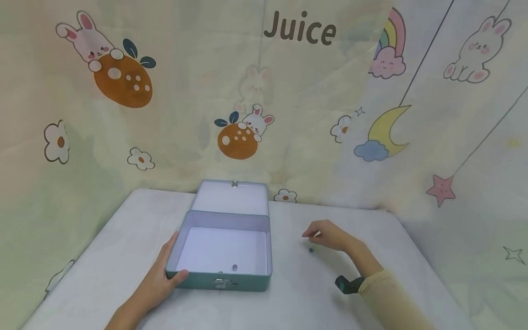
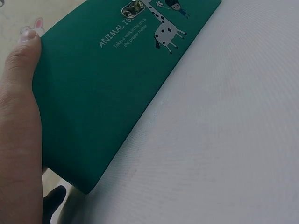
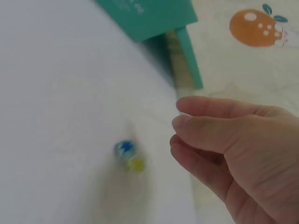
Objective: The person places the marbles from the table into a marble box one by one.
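Observation:
A green tin box [image 1: 224, 283] stands on the table with its lid [image 1: 231, 197] tipped back. My left hand [image 1: 158, 275] grips its front left corner, the thumb over the front edge and the fingers along the side. Inside the box lie a greyish marble [image 1: 234, 267] and, by the front wall, a small greenish one [image 1: 220, 272], mostly hidden. To the right of the box, a blue marble [image 3: 124, 148] and a yellow marble [image 3: 136, 164] touch each other on the table. My right hand [image 1: 327, 234] hovers close to them, fingers loosely bent, nothing between them.
The white table [image 1: 301, 298] reaches back to a printed cloth wall [image 1: 177, 114] with rabbit and flower pictures. More cloth hangs along both sides. A dark strap-like device [image 1: 348, 284] sits on my right wrist.

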`<state>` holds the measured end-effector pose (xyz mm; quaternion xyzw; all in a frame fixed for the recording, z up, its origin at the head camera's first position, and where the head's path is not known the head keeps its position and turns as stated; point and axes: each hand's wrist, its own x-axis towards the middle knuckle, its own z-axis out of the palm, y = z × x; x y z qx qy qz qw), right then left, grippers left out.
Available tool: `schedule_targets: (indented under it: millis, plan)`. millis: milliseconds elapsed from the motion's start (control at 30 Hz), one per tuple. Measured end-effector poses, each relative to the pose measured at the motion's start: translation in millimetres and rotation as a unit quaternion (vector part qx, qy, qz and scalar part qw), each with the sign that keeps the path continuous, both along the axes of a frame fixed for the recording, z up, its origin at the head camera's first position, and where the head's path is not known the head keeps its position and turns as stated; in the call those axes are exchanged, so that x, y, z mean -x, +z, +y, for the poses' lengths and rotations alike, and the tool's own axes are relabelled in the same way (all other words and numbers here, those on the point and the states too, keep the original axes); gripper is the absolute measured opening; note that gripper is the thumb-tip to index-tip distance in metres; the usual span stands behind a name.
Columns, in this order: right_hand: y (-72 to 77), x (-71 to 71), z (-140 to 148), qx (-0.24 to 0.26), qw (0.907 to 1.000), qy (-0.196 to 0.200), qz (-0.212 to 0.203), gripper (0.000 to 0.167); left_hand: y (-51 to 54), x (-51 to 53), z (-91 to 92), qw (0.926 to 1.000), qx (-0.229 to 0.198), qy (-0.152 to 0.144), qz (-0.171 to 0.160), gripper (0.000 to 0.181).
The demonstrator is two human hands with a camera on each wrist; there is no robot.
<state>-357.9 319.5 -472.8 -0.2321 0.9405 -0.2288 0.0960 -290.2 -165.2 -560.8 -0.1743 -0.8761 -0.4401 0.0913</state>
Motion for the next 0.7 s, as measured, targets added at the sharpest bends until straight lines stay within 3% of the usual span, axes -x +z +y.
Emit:
schedule_targets:
  millis: [233,700]
  plan:
    - [-23.6,-5.5,21.2,-0.013,0.9995,-0.028,0.0,0.02,1.1,-1.2,0.6,1.0,-0.001,0.005,-0.005,0.095]
    - [-26.5,-4.8,21.5,-0.026,0.9994,-0.016,0.017,0.017,2.1,-0.9,0.2,1.0,-0.005,0.004,-0.002,0.094]
